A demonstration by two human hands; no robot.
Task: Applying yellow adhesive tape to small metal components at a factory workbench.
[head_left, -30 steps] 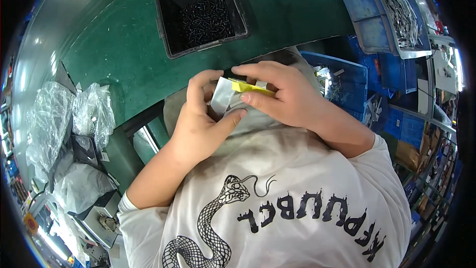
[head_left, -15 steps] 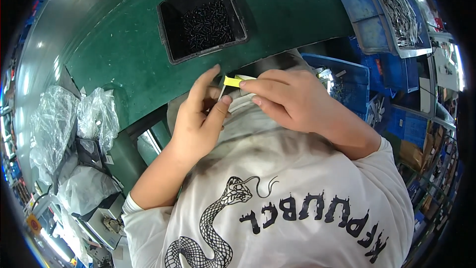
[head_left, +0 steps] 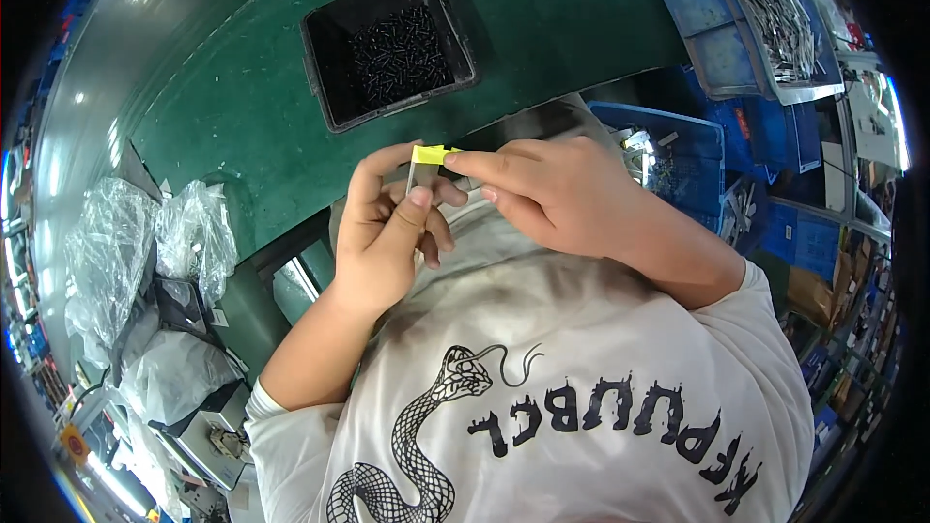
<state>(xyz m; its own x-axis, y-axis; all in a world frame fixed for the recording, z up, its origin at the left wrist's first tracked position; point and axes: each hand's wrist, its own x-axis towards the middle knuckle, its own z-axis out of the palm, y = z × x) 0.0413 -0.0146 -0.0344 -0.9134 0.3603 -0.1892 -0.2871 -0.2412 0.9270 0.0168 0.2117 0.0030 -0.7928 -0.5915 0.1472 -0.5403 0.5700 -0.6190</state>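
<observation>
A thin, pale straight piece like a narrow rod (head_left: 412,176) stands upright between the thumb and fingers of my left hand (head_left: 376,247). Across its top end lies a short, bright yellow strip (head_left: 426,154), which looks like tape or a label. My right hand (head_left: 572,196) reaches in from the right, its index fingertip on the strip's right end. The thumb of that hand is apart below; its other fingers are mostly hidden behind. A small dark bit shows beside the strip at the index fingertip.
On the green table (head_left: 254,126) stands a black bin (head_left: 312,77) of small black cylindrical parts. To the right are a blue crate (head_left: 722,63) of thin metal strips and a lower blue bin (head_left: 712,140). Clear plastic bags (head_left: 111,232) lie at left.
Both hands have shifted a little to the left with the rod and the yellow strip. The left fingers have curled in behind the rod, and the right index finger stays on the strip.
</observation>
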